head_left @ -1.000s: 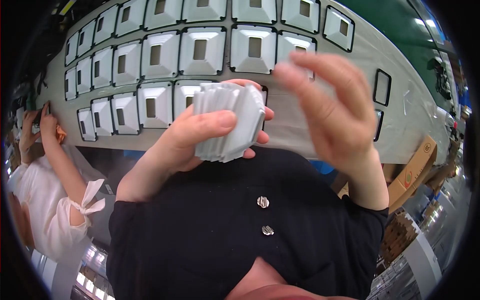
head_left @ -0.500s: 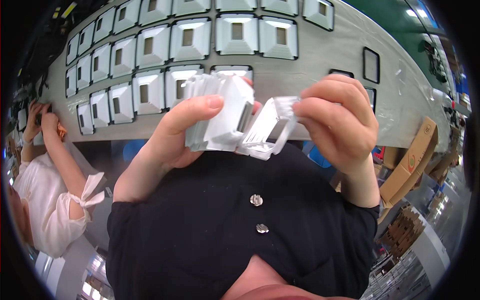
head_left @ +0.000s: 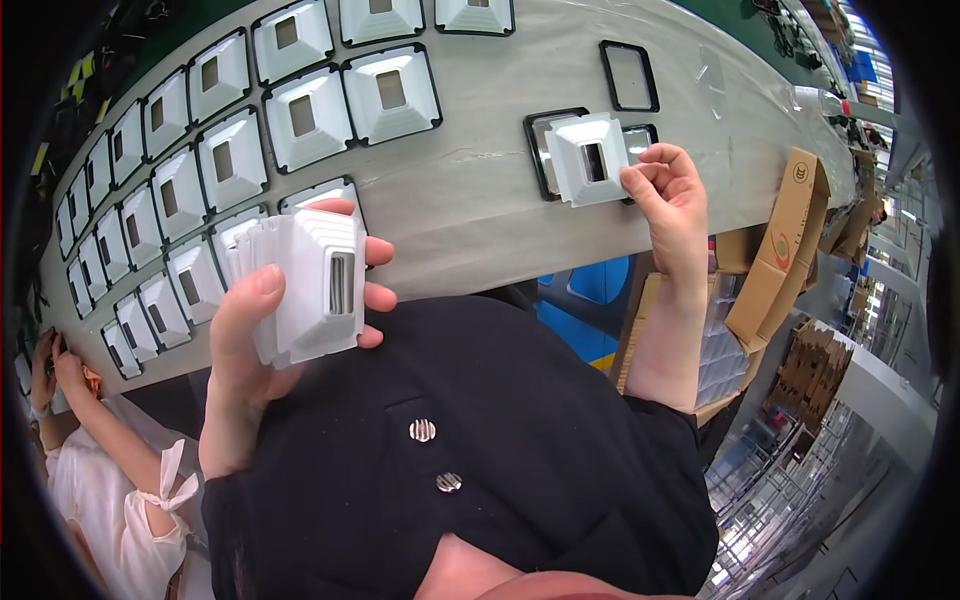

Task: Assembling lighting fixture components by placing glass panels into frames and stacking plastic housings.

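Observation:
My left hand [head_left: 262, 330] is closed round a stack of white plastic reflector frames [head_left: 318, 290], nested together, each stepped with a rectangular opening. The thumb presses the near side, and the fingertips show past the far side. Out to the right, my right hand [head_left: 668, 205] pinches a single white reflector frame [head_left: 572, 165] by its right edge. It hangs slightly tilted over a black rectangular frame [head_left: 536, 150] with a clear pane on the table. Whether the two touch, I cannot tell. Another black frame [head_left: 640, 133] is partly hidden behind my right fingers.
Rows of black frames with white reflectors [head_left: 300, 115] cover the table's left side. A bare black frame [head_left: 605, 75] lies farther back. An open cardboard box [head_left: 785, 255] with clear plastic pieces stands right of the table. At far left, a person's hands [head_left: 65, 365] work at the table edge.
My right hand has drawn one reflector frame away from the stack and carried it right, over the black frame. My left hand and stack have shifted left in the picture as the view turned right.

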The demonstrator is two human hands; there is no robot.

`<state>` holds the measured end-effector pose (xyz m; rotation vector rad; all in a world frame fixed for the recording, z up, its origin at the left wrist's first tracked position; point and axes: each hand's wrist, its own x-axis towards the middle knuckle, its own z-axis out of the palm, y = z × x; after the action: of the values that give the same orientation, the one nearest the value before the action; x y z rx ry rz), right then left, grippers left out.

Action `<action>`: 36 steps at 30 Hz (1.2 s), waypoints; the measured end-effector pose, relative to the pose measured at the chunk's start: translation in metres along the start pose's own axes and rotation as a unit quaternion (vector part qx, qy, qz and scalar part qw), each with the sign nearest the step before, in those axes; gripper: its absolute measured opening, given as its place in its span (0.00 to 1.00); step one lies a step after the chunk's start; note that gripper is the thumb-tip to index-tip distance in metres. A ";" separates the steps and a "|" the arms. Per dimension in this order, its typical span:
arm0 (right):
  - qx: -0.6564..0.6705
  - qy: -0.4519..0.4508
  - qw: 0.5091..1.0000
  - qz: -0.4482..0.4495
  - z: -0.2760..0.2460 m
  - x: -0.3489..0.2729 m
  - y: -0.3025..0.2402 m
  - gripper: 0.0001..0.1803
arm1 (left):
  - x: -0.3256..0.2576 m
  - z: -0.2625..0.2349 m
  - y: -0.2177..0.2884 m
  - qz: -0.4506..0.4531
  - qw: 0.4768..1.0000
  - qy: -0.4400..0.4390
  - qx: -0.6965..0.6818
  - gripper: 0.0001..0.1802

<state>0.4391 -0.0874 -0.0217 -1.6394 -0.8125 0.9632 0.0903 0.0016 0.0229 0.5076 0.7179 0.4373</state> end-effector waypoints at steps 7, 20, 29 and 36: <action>-0.021 -0.018 1.000 0.013 0.004 0.010 0.006 0.11 | 0.001 0.003 0.001 0.004 1.000 0.023 0.007 0.48; -0.153 0.022 0.988 -0.001 0.014 0.012 0.002 0.13 | 0.002 -0.002 0.001 0.006 1.000 0.021 0.004 0.48; -0.392 -0.096 0.886 -0.229 0.029 -0.005 -0.024 0.34 | 0.000 -0.004 0.001 0.010 1.000 0.011 -0.001 0.48; -0.475 -0.165 0.824 -0.260 0.032 -0.003 -0.018 0.34 | -0.004 -0.010 0.000 0.004 1.000 -0.002 -0.014 0.48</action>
<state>0.4078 -0.0719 -0.0085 -1.8746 -2.1009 0.4283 0.0807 0.0024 0.0188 0.4843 0.7060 0.4526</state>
